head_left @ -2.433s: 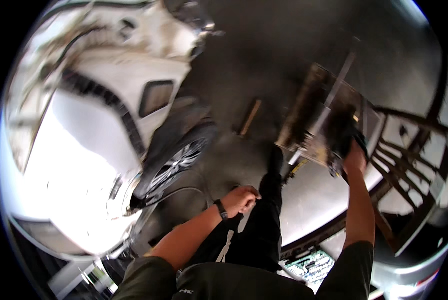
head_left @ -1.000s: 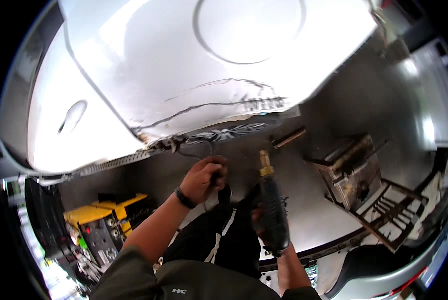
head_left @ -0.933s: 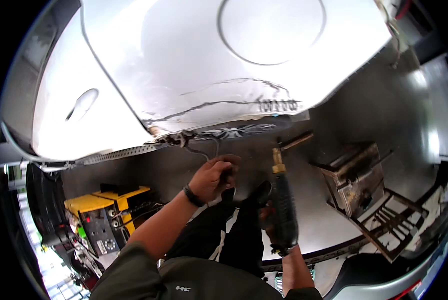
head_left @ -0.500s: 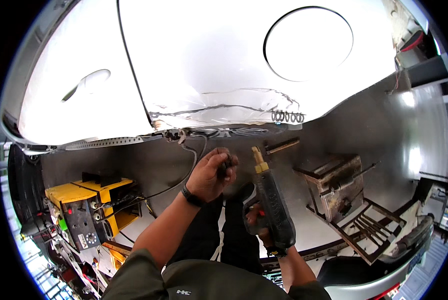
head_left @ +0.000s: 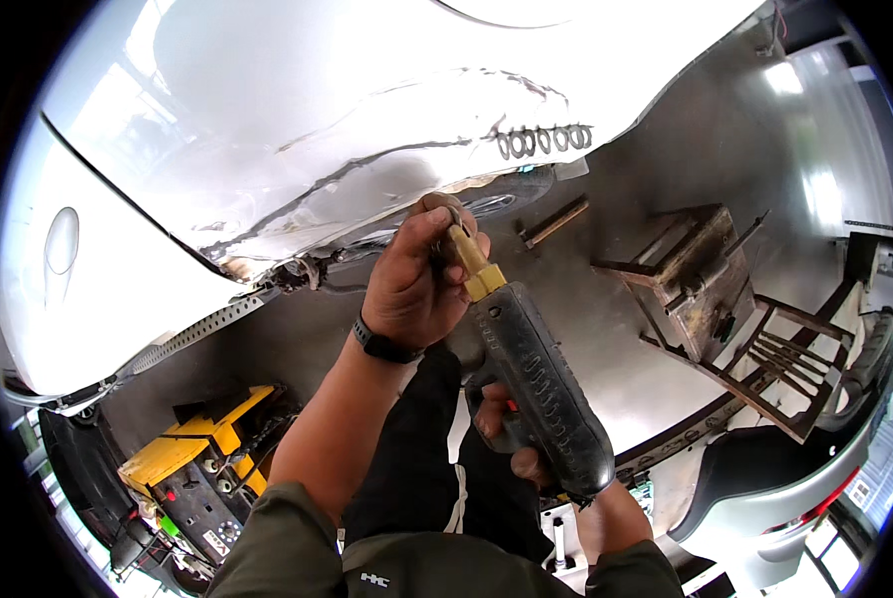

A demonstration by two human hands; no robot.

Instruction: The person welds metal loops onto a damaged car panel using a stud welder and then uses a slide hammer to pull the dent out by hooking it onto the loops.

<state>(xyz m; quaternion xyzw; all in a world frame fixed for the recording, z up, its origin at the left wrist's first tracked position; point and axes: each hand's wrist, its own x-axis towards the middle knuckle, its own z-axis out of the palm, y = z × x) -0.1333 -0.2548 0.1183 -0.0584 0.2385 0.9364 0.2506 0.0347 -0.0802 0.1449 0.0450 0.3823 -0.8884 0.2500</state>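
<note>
My right hand (head_left: 511,434) is wrapped around the grip of a black spot-welding gun (head_left: 541,384) with a brass nozzle (head_left: 478,269), which points up and away from me. At the nozzle's tip, my left hand (head_left: 416,269) pinches a small metal ring (head_left: 454,211); the fingers partly hide it. Beyond both hands is a white car body panel (head_left: 366,110), creased and dented along its lower part. A row of several metal rings (head_left: 544,142) stands along the right end of that crease.
A yellow and black machine (head_left: 207,448) stands at the lower left. To the right are a rusty metal stand (head_left: 711,289) and a slatted frame (head_left: 790,359). A short bar (head_left: 556,221) lies on the grey floor near the car's wheel. A detached bumper (head_left: 765,508) is at the lower right.
My view has turned and moved closer to the dented panel. The gun's nozzle, apart from my left hand before, is now at its fingertips with the ring.
</note>
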